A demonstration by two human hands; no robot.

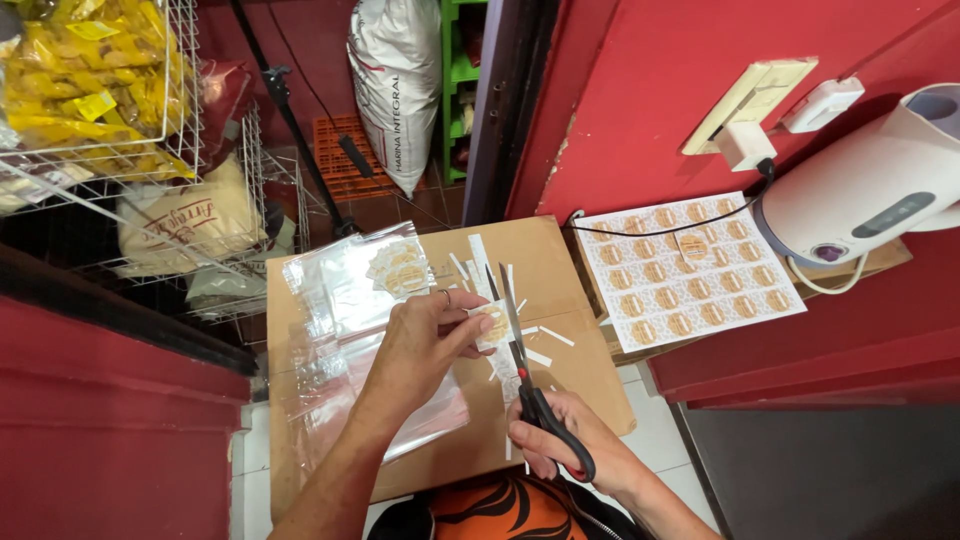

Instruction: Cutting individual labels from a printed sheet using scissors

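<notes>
My left hand (428, 338) pinches a small white strip with a round orange sticker (493, 323) over a flat cardboard box (545, 262). My right hand (570, 437) grips black-handled scissors (520, 350), blades open and pointing away from me, right beside the sticker piece. Thin white paper offcuts (540, 345) lie scattered on the cardboard around the blades. A small pile of cut stickers (398, 268) rests on clear plastic bags (340, 300) to the left.
A full sheet of round orange stickers (688, 268) lies to the right, beside a white electric kettle (870, 190) with its cord. Red walls close in at right and left. Wire baskets (150, 120) with yellow packets hang at left; a white sack (398, 85) stands behind.
</notes>
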